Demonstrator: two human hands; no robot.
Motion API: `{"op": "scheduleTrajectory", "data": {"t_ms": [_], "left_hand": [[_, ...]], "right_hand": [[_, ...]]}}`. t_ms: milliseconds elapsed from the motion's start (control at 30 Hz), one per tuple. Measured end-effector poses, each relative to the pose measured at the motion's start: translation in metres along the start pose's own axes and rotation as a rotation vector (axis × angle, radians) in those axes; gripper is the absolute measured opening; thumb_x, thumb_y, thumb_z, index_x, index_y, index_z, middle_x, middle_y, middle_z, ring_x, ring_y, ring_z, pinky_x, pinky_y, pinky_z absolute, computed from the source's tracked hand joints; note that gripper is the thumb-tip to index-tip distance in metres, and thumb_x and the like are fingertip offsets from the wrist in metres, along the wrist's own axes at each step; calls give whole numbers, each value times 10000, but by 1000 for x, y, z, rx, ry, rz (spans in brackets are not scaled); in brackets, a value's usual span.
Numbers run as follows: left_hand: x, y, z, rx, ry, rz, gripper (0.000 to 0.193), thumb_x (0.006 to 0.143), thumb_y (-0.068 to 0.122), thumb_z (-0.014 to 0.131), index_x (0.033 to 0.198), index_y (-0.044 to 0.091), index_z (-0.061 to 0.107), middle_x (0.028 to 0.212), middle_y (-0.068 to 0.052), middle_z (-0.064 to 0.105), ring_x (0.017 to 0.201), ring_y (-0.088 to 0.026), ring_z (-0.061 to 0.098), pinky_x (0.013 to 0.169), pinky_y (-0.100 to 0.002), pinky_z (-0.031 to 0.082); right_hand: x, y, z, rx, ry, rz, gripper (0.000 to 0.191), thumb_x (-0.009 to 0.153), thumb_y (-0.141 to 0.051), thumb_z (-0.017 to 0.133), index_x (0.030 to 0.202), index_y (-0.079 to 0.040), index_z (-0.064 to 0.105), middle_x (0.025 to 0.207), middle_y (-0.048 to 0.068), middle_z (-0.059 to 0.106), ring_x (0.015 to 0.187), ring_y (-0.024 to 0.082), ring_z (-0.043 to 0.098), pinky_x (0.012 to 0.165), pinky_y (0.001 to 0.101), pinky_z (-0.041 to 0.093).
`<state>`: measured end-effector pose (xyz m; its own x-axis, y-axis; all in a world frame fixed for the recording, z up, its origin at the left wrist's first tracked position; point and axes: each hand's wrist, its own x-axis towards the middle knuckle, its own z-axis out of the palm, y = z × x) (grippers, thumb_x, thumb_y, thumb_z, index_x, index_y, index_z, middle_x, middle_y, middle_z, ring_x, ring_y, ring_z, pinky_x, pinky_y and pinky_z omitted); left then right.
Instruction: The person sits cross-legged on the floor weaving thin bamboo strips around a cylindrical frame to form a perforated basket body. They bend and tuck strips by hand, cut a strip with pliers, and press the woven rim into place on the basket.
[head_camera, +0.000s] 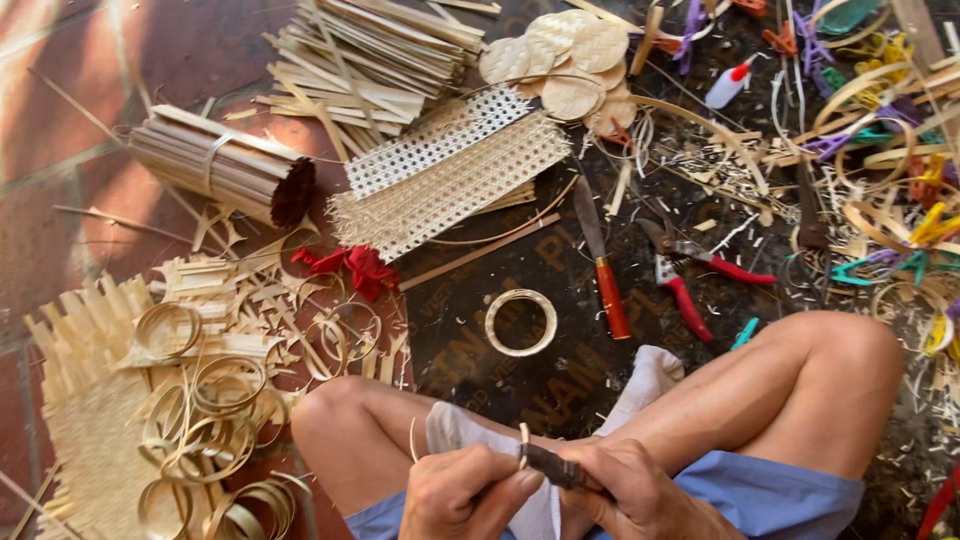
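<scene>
I sit cross-legged on the floor. My left hand (455, 492) pinches a thin pale bamboo strip (523, 442) that curls up between the two hands. My right hand (640, 490) grips a small dark-bladed knife (553, 467), whose blade points left and touches the strip. Both hands meet low in the view, above a white cloth (640, 385) draped over my legs. A finished bamboo ring (520, 322) lies on the dark board (470, 300) in front of my knees.
A red-handled knife (603, 262) and red-handled pruning shears (690, 275) lie on the board. Woven cane sheets (450, 170), a bundle of sticks (225, 165), round woven discs (570, 60), a glue bottle (727, 85), coiled strips (200, 420) and a red cloth scrap (355, 268) surround me.
</scene>
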<state>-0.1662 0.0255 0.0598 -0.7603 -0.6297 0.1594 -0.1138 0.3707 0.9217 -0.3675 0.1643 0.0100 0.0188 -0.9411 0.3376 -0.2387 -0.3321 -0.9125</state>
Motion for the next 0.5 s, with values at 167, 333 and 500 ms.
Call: {"op": "scheduleTrajectory", "data": {"t_ms": [167,333,500], "left_hand": [[-1,-17,2,-44,57,-108,196,758,60,883,693,12,704,533,-62,646,443,-134,640,428,-298,454],[-19,-37,-6,-240,295,-209,216,853,-16,712,1055,-85,746,858,-108,782,792,-119,713,720,-262,551],[-43,-45,-13,-401,305,-220,191,894,-45,711,1065,-107,767,819,-116,754,715,-123,665,655,-251,532]], "right_hand": [[1,3,-9,103,-125,198,405,1017,-92,673,1386,48,579,961,146,730,778,272,754,686,364,615],[31,37,-52,-616,-21,165,483,851,-152,713,1298,-22,587,926,134,710,702,298,723,552,392,563],[69,132,-171,-1207,94,724,323,1132,-276,475,1422,-171,570,843,186,673,531,297,679,427,407,509]]}}
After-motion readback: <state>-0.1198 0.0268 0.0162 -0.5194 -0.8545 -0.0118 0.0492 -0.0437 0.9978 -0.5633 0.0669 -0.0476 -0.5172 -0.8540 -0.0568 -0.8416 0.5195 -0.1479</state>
